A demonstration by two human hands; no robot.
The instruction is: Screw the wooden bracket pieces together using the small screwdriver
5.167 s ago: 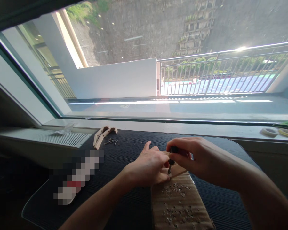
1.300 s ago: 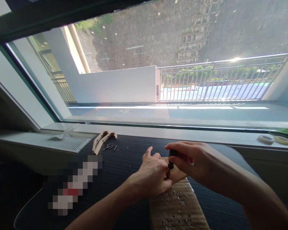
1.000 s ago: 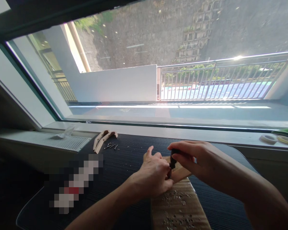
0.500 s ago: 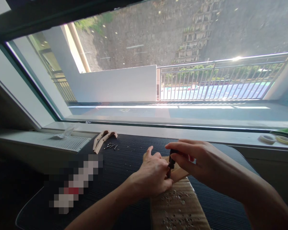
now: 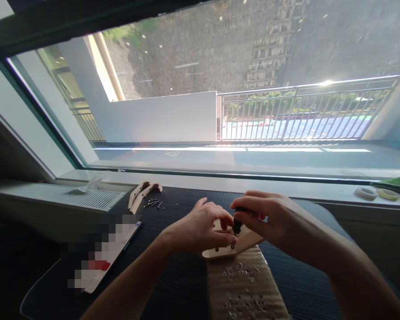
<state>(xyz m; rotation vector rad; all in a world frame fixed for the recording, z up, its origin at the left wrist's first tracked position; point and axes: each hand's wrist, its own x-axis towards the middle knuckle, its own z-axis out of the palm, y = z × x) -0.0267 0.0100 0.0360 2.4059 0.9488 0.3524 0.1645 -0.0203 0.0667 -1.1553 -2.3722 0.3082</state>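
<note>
My right hand (image 5: 263,211) is closed around the dark handle of a screwdriver (image 5: 239,220), which points down at a pale wooden piece with drilled holes (image 5: 225,252). Beside the tool's lower end, the thumb and index finger of my left hand (image 5: 200,226) come together in a pinch; whatever is between them is too small to make out. Part of a second pale wooden part (image 5: 222,225) shows behind those fingers. Both wooden parts lie at the far end of a corrugated cardboard piece (image 5: 216,289) with a pitted surface.
Two curved wooden pieces (image 5: 146,192) lie at the table's back left, with several screws (image 5: 150,203) beside them. A flat, partly blurred object (image 5: 110,255) rests on the dark table (image 5: 176,206) at left. Two tape rolls (image 5: 366,193) sit on the right sill, below the window.
My left hand has lifted and shifted left, uncovering the holed end of the wooden piece. The screwdriver stays in my right hand, almost in the same place.
</note>
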